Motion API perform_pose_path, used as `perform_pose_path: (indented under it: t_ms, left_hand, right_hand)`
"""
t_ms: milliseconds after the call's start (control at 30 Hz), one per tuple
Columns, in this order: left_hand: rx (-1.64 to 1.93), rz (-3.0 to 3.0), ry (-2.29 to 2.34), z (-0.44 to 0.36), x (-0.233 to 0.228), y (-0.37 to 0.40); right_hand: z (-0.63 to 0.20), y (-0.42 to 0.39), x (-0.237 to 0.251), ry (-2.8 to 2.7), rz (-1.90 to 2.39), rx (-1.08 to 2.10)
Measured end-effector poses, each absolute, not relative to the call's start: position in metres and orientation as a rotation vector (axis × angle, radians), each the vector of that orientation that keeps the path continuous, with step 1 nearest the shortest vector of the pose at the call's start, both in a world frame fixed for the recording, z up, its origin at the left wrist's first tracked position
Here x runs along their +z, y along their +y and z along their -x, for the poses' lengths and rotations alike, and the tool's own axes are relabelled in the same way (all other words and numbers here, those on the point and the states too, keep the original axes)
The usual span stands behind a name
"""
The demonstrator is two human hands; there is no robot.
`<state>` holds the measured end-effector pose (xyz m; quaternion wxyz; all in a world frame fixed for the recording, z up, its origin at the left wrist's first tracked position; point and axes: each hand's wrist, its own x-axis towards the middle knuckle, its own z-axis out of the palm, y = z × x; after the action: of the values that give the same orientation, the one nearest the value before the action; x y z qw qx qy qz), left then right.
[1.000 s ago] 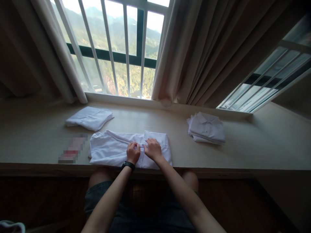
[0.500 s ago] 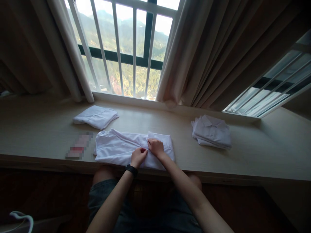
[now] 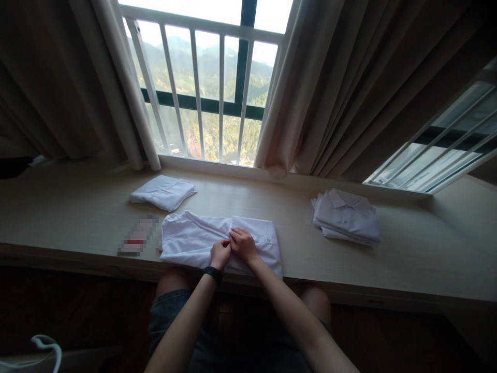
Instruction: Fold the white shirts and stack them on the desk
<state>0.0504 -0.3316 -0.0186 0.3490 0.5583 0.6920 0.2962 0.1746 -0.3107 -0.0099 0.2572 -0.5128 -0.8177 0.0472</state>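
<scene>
A white shirt [image 3: 194, 238], partly folded, lies lengthwise at the front edge of the light wooden ledge before me. My left hand [image 3: 220, 254], a black band at its wrist, pinches the cloth near the middle of the shirt. Right beside it my right hand [image 3: 243, 244] rests on the folded-over part, its fingers stretched out and pressing on the fabric. The fingertips of both hands almost meet, so the cloth under them is hidden.
A folded white garment [image 3: 163, 192] lies at the back left. Several folded white shirts [image 3: 345, 215] are stacked on the right. A pixelated flat item [image 3: 137, 235] sits left of my shirt. Curtains [image 3: 310, 88] and a barred window [image 3: 202, 93] stand behind the ledge [image 3: 407, 248].
My right hand has let go of the raised edge of the shirt's folded part and come down flatter, closer to my left hand. That edge now lies flat. The view has shifted slightly.
</scene>
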Motion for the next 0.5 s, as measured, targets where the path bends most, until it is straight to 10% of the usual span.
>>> perform_pose_path:
  t_ms: [500]
  left_hand:
    - [1.438,-1.372,2.003,-0.002,-0.005,-0.395]
  right_hand:
    - [-0.176,-0.343,-0.043,-2.058,1.837,0.038]
